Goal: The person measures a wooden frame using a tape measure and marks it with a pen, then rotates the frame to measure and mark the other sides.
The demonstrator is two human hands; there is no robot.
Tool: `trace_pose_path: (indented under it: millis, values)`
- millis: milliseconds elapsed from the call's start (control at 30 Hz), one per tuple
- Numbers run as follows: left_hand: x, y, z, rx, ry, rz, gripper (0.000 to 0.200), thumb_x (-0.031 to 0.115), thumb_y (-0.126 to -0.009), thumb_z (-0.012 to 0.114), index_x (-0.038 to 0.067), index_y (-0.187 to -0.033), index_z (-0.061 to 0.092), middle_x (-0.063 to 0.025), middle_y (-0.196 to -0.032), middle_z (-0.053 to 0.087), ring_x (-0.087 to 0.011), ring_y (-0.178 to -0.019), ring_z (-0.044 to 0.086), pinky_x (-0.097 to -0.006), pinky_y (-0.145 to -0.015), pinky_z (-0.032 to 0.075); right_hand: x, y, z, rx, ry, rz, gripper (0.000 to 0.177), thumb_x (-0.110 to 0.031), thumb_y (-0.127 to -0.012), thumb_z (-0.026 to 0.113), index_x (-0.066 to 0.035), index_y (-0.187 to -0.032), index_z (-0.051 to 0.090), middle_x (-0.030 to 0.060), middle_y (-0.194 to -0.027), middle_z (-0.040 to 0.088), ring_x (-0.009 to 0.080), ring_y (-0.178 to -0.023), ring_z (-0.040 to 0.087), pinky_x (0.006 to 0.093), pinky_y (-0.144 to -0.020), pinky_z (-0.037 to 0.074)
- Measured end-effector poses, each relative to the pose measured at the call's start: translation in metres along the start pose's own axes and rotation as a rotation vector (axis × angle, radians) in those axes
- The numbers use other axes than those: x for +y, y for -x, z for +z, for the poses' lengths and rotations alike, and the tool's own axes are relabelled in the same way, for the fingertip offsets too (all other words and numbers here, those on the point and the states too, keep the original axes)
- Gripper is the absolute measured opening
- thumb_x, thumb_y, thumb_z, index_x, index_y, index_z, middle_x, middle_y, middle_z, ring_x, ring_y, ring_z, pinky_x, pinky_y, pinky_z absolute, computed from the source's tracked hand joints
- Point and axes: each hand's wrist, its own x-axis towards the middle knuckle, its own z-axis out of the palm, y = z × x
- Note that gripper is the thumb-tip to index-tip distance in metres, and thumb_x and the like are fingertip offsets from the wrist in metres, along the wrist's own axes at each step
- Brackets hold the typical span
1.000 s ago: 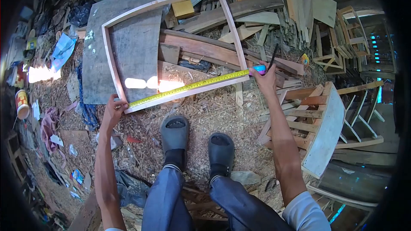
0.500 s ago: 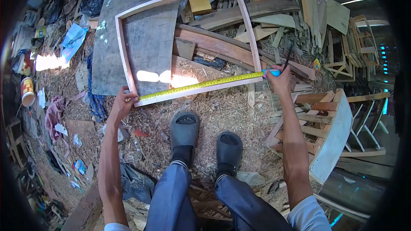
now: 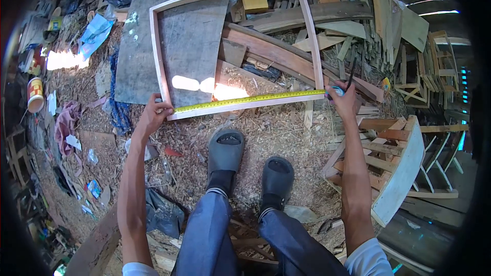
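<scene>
A light wooden frame (image 3: 158, 56) with four sides and a curved far rail lies over a grey board and scrap wood. Along its near rail stretches the yellow blade of a tape measure (image 3: 250, 100). At the near left corner, my left hand (image 3: 154, 114) is closed, its fingers pinching the blade's end against the wood. My right hand (image 3: 343, 103) wraps round the tape measure's blue case at the near right corner. A thin dark stick (image 3: 352, 73), perhaps a pencil, pokes up from the right hand. The fingers partly hide the case.
Scrap planks (image 3: 276, 51) pile up behind the frame. A curved slatted wooden piece (image 3: 399, 168) stands at the right. Sawdust and shavings cover the ground around my sandals (image 3: 226, 156). Litter, a purple cloth (image 3: 66, 128) and a tipped tub (image 3: 35, 95) lie to the left.
The view has shifted, so the frame sits slightly further right and higher. My right hand has turned around the tape case, covering more of it. My left hand stays at the corner.
</scene>
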Motion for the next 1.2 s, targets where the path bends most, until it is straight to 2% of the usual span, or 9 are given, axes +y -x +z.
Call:
trace_pose_path:
  millis: [133,267,467,567,667,733,833,1067,1200]
  values:
    - [0.005,0.001,0.000,0.003,0.001,-0.048,0.015,0.014,-0.076,0.066,0.005,-0.088,0.066,-0.0148,-0.112,0.046,-0.0304,-0.101,0.051,-0.0382,-0.082,0.043,0.006,-0.005,0.006,0.065,-0.051,0.044,0.051,-0.034,-0.074,0.070,0.003,-0.099,0.044,0.0167,-0.096,0.059,0.0261,-0.090,0.058,0.0352,-0.080,0.044]
    - [0.006,0.001,0.000,-0.012,-0.028,-0.041,0.014,0.015,-0.077,0.065,0.004,-0.086,0.065,-0.0150,-0.113,0.046,-0.0309,-0.102,0.050,-0.0386,-0.082,0.042,0.018,0.005,0.014,-0.062,0.068,0.000,0.052,-0.033,-0.074,0.069,0.004,-0.101,0.044,0.0167,-0.098,0.058,0.0265,-0.092,0.057,0.0353,-0.079,0.045]
    - [-0.004,-0.002,0.004,0.003,0.018,0.025,0.013,0.013,-0.076,0.065,0.005,-0.085,0.065,-0.0155,-0.111,0.046,-0.0323,-0.101,0.050,-0.0387,-0.085,0.040,0.048,0.013,0.004,0.066,-0.111,-0.063,0.047,-0.013,-0.071,0.063,0.001,-0.110,0.042,0.0166,-0.103,0.055,0.0308,-0.098,0.053,0.0367,-0.088,0.040]
    - [-0.003,-0.001,0.003,0.007,-0.011,-0.004,0.012,0.011,-0.075,0.065,0.004,-0.085,0.065,-0.0163,-0.111,0.046,-0.0324,-0.101,0.050,-0.0383,-0.085,0.040,0.037,0.029,0.003,0.003,0.003,-0.001,0.053,-0.015,-0.070,0.064,0.002,-0.113,0.038,0.0187,-0.111,0.050,0.0320,-0.105,0.049,0.0374,-0.090,0.038]
    - [-0.001,-0.001,0.003,-0.006,-0.017,-0.029,0.011,0.011,-0.076,0.065,0.004,-0.084,0.065,-0.0160,-0.110,0.046,-0.0316,-0.101,0.050,-0.0378,-0.085,0.040,0.011,0.051,0.008,-0.148,0.120,0.231,0.066,-0.015,-0.062,0.075,0.001,-0.112,0.034,0.0199,-0.112,0.046,0.0322,-0.109,0.045,0.0360,-0.094,0.036]
    - [0.001,-0.001,0.001,-0.018,-0.003,-0.029,0.011,0.011,-0.076,0.064,0.004,-0.084,0.064,-0.0155,-0.110,0.046,-0.0311,-0.101,0.050,-0.0378,-0.085,0.040,0.033,0.050,0.026,-0.033,0.177,0.237,0.070,-0.012,-0.058,0.079,0.000,-0.111,0.034,0.0183,-0.109,0.048,0.0294,-0.105,0.048,0.0331,-0.091,0.039]
    - [0.002,-0.001,0.001,-0.025,0.006,-0.032,0.012,0.012,-0.077,0.064,0.003,-0.084,0.064,-0.0148,-0.111,0.046,-0.0304,-0.101,0.050,-0.0375,-0.085,0.040,0.037,0.045,0.028,0.056,-0.401,0.187,0.062,0.007,-0.064,0.072,-0.001,-0.111,0.033,0.0117,-0.111,0.046,0.0186,-0.097,0.052,0.0291,-0.081,0.046]
    - [0.004,-0.001,0.000,-0.024,-0.024,-0.039,0.012,0.013,-0.078,0.063,0.002,-0.084,0.064,-0.0146,-0.111,0.045,-0.0302,-0.099,0.051,-0.0371,-0.085,0.040,0.061,0.037,0.020,0.000,-0.526,0.202,0.055,0.001,-0.068,0.072,-0.004,-0.110,0.036,0.0084,-0.105,0.050,0.0171,-0.095,0.053,0.0332,-0.080,0.047]
    - [0.007,0.000,0.000,-0.030,-0.017,-0.048,0.012,0.013,-0.078,0.063,0.002,-0.084,0.064,-0.0144,-0.112,0.045,-0.0299,-0.099,0.051,-0.0370,-0.085,0.040,0.058,0.037,0.007,-0.212,-0.983,0.432,0.048,-0.007,-0.071,0.072,-0.003,-0.106,0.039,0.0077,-0.099,0.052,0.0164,-0.089,0.054,0.0314,-0.074,0.047]
